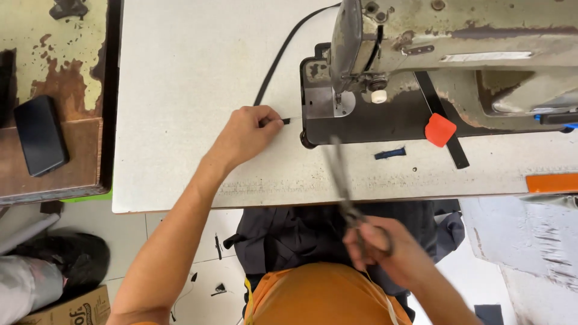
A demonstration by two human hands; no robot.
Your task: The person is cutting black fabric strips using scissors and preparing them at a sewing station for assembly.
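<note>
Bright even light; scissors (346, 192) motion-blurred.

left hand (247, 135) on black strap (277, 60), scissors (346, 192) in right hand (391, 250)

Single view, head-worn camera, looking almost straight down from above the seated person's chest. Facing forward over the pale grey laminate worktable (180, 72), whose near edge crosses mid-frame. Close range: the worn, rust-flecked cream metal sewing machine (457, 54) fills the upper right, cropped by the top and right edges. The lower frame takes in the lap and white tiled floor (180, 241). Slight motion blur low centre, so the lens may be moving. No second view.
</note>
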